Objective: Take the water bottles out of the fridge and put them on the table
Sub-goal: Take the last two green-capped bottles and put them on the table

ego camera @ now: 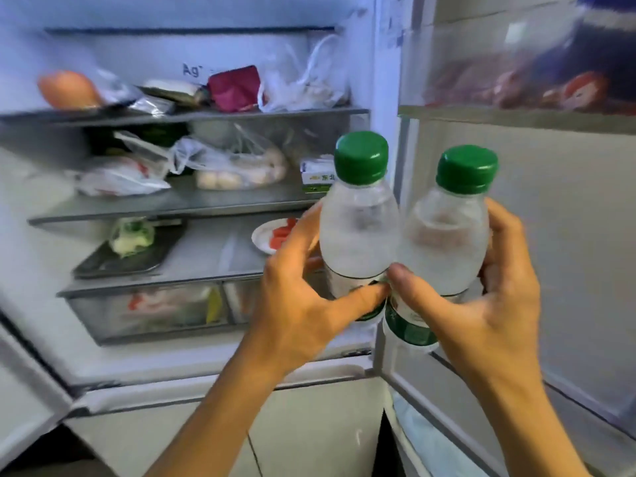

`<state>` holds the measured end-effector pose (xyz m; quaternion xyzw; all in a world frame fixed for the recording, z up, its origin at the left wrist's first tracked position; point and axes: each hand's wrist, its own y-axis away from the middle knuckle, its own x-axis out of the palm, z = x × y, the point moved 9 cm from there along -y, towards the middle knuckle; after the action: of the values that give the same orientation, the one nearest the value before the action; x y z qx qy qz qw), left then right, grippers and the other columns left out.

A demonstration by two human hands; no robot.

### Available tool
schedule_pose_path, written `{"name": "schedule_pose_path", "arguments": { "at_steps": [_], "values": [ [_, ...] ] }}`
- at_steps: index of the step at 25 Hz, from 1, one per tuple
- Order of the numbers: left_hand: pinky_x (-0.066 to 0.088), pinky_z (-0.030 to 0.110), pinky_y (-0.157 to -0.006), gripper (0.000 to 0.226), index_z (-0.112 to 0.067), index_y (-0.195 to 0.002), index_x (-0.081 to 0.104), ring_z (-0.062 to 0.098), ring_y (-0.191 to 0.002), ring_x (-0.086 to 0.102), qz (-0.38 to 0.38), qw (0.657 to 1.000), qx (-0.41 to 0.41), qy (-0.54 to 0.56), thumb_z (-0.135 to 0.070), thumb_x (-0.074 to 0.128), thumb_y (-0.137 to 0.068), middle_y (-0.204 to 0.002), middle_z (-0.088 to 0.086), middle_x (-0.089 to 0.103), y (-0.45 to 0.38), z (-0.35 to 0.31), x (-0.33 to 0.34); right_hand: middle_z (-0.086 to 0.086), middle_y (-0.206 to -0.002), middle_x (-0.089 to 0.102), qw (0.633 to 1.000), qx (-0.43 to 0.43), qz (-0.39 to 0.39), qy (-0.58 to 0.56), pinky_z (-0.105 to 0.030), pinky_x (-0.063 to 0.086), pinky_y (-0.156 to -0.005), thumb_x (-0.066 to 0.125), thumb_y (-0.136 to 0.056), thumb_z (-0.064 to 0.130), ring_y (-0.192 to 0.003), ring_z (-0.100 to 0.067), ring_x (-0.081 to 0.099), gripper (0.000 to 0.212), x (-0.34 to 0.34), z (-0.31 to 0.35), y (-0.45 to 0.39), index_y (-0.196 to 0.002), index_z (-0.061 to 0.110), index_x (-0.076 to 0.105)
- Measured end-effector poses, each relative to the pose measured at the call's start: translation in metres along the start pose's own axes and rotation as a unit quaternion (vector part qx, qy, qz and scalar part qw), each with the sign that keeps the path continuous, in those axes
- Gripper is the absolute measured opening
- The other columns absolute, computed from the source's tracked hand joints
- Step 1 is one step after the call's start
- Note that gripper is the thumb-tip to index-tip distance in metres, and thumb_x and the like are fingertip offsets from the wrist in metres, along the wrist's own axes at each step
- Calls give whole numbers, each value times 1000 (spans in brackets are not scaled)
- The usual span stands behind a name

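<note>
I hold two clear water bottles with green caps upright, side by side and touching, in front of the open fridge (385,98). My left hand (303,304) grips the left water bottle (358,232) around its label. My right hand (495,304) grips the right water bottle (444,242), thumb across the front. Both bottles look fogged with condensation. They hang in the air near the hinge between the fridge body and its right door. No table is in view.
Fridge shelves (192,115) hold plastic bags, an orange fruit, a white plate (265,235) with red pieces, a dark tray (127,259) and a drawer below. The open right door (550,235) has a shelf with packaged food at top right. A left door edge stands at lower left.
</note>
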<state>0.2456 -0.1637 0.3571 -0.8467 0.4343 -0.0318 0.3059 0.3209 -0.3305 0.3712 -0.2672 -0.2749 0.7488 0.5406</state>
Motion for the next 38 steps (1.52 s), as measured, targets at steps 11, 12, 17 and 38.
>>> {"name": "schedule_pose_path", "arguments": {
  "at_steps": [11,12,17,38],
  "values": [
    [55,31,-90,79,-50,-127,48,9,-109,63,-253,942,-193,-110,-21,86,-64,-116,-17,67,250,63,-320,36,-108,59,932,86,313,-161,-5,47,-65,90,-54,31,-94,10,58,77,327,78,198,-109,61,46],
    [56,32,-88,78,-50,-126,49,11,-108,64,-280,933,-202,-106,-17,85,-65,-115,-16,68,281,60,-353,35,-107,60,920,94,338,-176,-6,48,-64,91,-56,27,-93,9,58,76,360,99,226,-109,59,47],
    [58,26,-80,77,-52,-121,52,5,-100,68,-408,877,-216,-133,-15,87,-64,-109,-20,70,451,28,-519,28,-111,60,878,121,412,-210,-13,46,-76,94,-51,25,-101,-3,58,83,504,207,382,-109,59,45],
    [48,46,-101,92,-28,-116,55,31,-116,59,-682,582,-380,-228,-48,90,-33,-123,8,64,760,110,-990,19,-101,67,695,139,635,-307,-14,52,-70,93,-53,8,-94,-4,65,77,1015,419,713,-108,40,51]
  ]
}}
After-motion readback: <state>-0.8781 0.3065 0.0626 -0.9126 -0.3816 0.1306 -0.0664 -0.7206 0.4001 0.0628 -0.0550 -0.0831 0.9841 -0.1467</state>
